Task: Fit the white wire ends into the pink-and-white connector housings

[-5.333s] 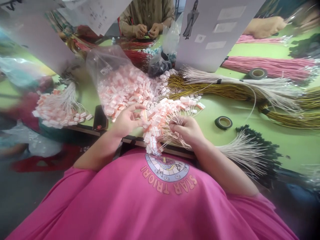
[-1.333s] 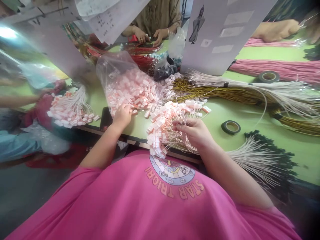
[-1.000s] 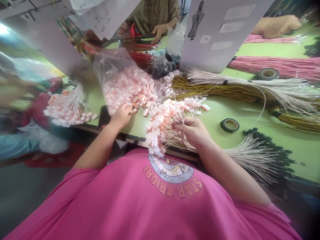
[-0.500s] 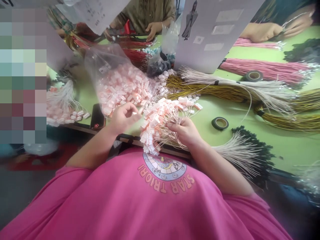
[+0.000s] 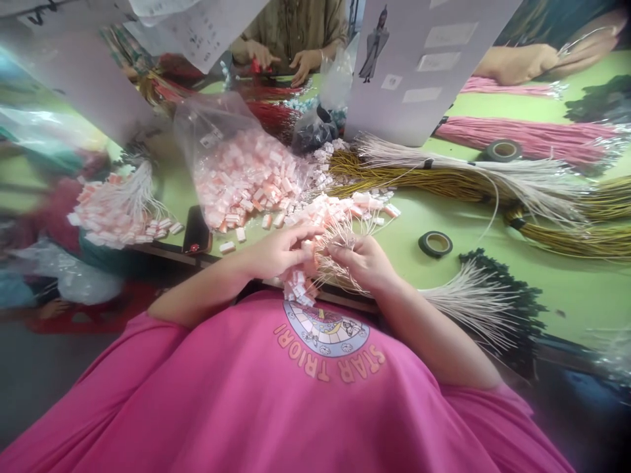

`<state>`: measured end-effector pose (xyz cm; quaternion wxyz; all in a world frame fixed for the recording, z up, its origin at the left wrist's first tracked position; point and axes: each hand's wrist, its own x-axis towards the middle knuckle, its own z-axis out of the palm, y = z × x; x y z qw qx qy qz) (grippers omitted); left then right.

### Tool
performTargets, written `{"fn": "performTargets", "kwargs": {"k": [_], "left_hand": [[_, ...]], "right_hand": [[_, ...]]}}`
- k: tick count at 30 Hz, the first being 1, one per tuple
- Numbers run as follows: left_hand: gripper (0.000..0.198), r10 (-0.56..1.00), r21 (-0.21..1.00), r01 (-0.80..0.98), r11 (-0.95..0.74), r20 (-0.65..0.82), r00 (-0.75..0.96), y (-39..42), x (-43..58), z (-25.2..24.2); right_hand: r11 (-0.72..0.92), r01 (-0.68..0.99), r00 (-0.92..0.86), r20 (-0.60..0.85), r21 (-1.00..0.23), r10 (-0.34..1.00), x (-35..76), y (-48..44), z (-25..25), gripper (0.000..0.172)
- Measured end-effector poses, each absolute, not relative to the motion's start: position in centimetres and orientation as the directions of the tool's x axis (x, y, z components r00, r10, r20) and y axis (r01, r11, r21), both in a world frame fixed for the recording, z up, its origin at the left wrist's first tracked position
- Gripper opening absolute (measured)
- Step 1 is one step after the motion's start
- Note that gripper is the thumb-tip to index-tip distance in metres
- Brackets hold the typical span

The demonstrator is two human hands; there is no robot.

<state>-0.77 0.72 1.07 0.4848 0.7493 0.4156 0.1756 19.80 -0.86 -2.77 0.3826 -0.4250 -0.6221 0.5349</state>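
Observation:
My right hand (image 5: pixel 367 263) is closed round a bundle of thin white wires (image 5: pixel 473 305) that trails off to the right over the green table (image 5: pixel 493 253). Wires with small pink-and-white connectors (image 5: pixel 300 286) on their ends fan out to its left. My left hand (image 5: pixel 280 253) is closed in a pinch against that cluster, touching the right hand; what its fingertips hold is hidden. A clear plastic bag of loose pink-and-white connectors (image 5: pixel 246 180) lies open just beyond my hands.
A tape roll (image 5: pixel 436 244) lies right of my hands, another (image 5: pixel 501 150) farther back. Yellow, white and pink wire bundles cross the table's right side. A grey card (image 5: pixel 419 66) stands behind. Other people's hands work at the far edge. A finished connector bunch (image 5: pixel 116 210) lies left.
My left hand reached into the loose connectors by the bag, then came back right to meet my right hand at the wire cluster. My right hand stayed put on the wires.

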Motion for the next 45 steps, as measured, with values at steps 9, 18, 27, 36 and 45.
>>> {"fn": "performTargets", "kwargs": {"k": [9,18,27,36,45], "left_hand": [[0.021,0.860,0.952,0.305,-0.022,-0.137,0.491,1.0,0.0,0.1],[0.014,0.866,0.789,0.514,-0.335,0.044,0.498,0.4,0.3,0.6],[0.021,0.876,0.815,0.514,-0.267,-0.016,0.481,0.4,0.2,0.7],[0.016,0.874,0.736,0.562,-0.377,0.082,0.479,0.2,0.7,0.7],[0.007,0.811,0.665,0.555,-0.500,0.135,0.570,0.1,0.9,1.1]], "right_hand": [[0.079,0.256,-0.356,-0.018,-0.963,0.934,19.5,-0.7,-2.7,0.021],[0.126,0.285,-0.337,0.024,-0.950,0.941,19.3,-0.6,-3.3,0.020],[0.144,0.355,-0.303,0.032,-0.924,0.952,19.2,-0.8,-3.3,0.020],[0.111,0.363,-0.289,0.001,-0.925,0.957,18.9,-0.9,-3.5,0.023],[0.102,0.342,-0.280,0.002,-0.934,0.960,18.9,-1.0,-3.5,0.019]]}}
